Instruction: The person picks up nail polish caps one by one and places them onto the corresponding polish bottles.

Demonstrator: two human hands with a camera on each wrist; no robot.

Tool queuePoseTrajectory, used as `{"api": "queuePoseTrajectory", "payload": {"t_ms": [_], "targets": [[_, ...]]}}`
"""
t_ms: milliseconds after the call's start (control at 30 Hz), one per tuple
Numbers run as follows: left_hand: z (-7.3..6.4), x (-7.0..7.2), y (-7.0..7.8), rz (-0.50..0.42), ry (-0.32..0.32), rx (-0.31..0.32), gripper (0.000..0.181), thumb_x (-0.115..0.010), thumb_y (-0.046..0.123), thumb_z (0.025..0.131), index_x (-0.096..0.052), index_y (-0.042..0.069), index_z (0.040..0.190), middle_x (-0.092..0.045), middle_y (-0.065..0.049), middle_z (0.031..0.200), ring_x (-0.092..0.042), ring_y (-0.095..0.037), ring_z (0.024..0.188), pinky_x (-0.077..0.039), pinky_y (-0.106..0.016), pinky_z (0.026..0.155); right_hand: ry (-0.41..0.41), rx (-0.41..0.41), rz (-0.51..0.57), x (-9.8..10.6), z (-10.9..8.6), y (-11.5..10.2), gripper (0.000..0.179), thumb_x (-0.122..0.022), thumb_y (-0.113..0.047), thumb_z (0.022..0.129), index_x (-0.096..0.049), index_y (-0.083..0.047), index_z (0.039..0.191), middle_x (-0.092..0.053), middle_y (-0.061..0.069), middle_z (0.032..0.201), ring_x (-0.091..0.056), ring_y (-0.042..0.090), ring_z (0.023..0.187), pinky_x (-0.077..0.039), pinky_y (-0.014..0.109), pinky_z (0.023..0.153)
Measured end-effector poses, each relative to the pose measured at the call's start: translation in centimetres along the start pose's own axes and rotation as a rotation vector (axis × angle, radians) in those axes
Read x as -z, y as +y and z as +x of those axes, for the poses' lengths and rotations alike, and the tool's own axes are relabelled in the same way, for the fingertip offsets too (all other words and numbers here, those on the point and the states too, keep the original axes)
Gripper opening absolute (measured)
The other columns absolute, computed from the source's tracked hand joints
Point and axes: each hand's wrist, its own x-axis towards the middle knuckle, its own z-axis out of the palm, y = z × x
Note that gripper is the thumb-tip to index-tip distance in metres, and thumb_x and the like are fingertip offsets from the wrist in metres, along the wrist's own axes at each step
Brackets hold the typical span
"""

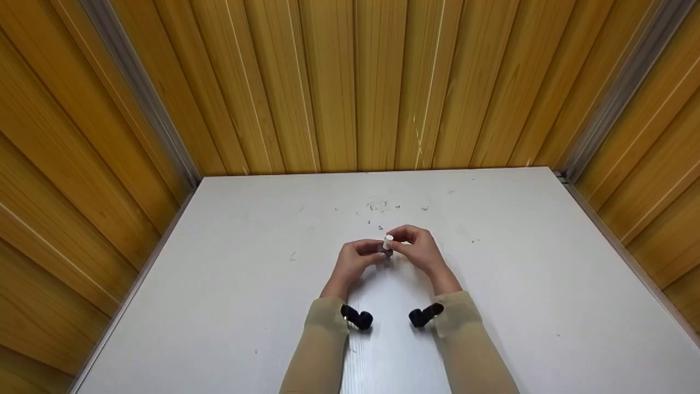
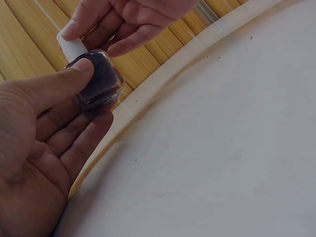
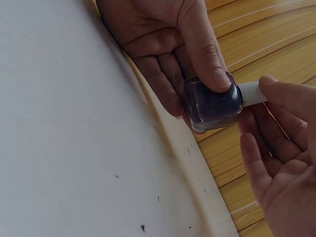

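Between both hands is a small nail polish bottle (image 3: 213,104) of clear glass with dark purple polish inside. My left hand (image 1: 353,261) grips its glass body, thumb flat on the front face and fingers behind. The white cap (image 2: 72,48) sits on the bottle's neck, and my right hand (image 1: 420,250) pinches it between thumb and fingers. In the right wrist view the bottle lies sideways, its cap (image 3: 252,93) toward the right hand. The head view has the bottle above the table, largely covered by the fingers.
A white table (image 1: 229,262) spreads under both hands, with small dark marks (image 1: 377,206) beyond them. Yellow wood-patterned panels (image 1: 350,87) stand at the back and both sides. Black wrist cameras (image 1: 358,317) are strapped over the beige sleeves (image 1: 320,350).
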Motion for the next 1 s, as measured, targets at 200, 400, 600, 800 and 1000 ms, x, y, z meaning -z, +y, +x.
{"api": "queuePoseTrajectory", "payload": {"t_ms": [200, 400, 600, 800, 1000], "targets": [[0.02, 0.03, -0.08, -0.006, -0.010, -0.036, 0.030, -0.079, 0.002, 0.087, -0.075, -0.003, 0.116, -0.078, -0.019, 0.109, -0.074, -0.012, 0.094, -0.058, -0.022, 0.083, 0.006, -0.020, -0.032, -0.01, 0.09, 0.14, 0.027, -0.083, -0.012, 0.087, -0.074, 0.001, 0.108, -0.076, 0.007, 0.099, -0.067, 0.012, 0.091, -0.051, 0.023, 0.082], [-0.02, 0.10, -0.06, 0.002, -0.006, -0.035, 0.031, -0.080, 0.004, 0.087, -0.075, -0.003, 0.117, -0.078, -0.018, 0.109, -0.074, -0.012, 0.096, -0.058, -0.023, 0.084, -0.049, 0.030, 0.004, 0.15, -0.02, 0.11, 0.033, -0.076, -0.008, 0.091, -0.071, 0.005, 0.121, -0.075, 0.020, 0.118, -0.069, 0.018, 0.108, -0.051, 0.027, 0.093], [0.06, 0.15, -0.15, 0.011, -0.004, -0.017, 0.032, -0.080, 0.005, 0.087, -0.075, -0.002, 0.117, -0.078, -0.017, 0.111, -0.075, -0.014, 0.098, -0.057, -0.022, 0.084, -0.047, 0.027, 0.010, 0.11, -0.20, -0.15, 0.028, -0.073, -0.002, 0.092, -0.073, 0.003, 0.120, -0.075, 0.020, 0.117, -0.067, 0.010, 0.102, -0.050, 0.024, 0.091], [0.15, 0.16, -0.29, 0.004, -0.005, -0.020, 0.032, -0.080, 0.004, 0.087, -0.074, -0.003, 0.117, -0.078, -0.018, 0.111, -0.075, -0.014, 0.098, -0.057, -0.022, 0.084, -0.033, 0.016, -0.002, 0.06, -0.08, -0.15, 0.025, -0.075, -0.004, 0.091, -0.074, 0.002, 0.116, -0.076, 0.019, 0.113, -0.067, 0.009, 0.098, -0.050, 0.020, 0.086], [0.05, 0.17, -0.20, 0.017, -0.008, -0.026, 0.030, -0.080, 0.005, 0.087, -0.075, -0.001, 0.116, -0.079, -0.016, 0.110, -0.075, -0.014, 0.097, -0.058, -0.023, 0.085, -0.001, 0.006, -0.035, 0.00, 0.04, -0.02, 0.021, -0.080, -0.008, 0.088, -0.075, 0.000, 0.107, -0.078, 0.009, 0.100, -0.067, 0.009, 0.090, -0.050, 0.022, 0.082]]}}
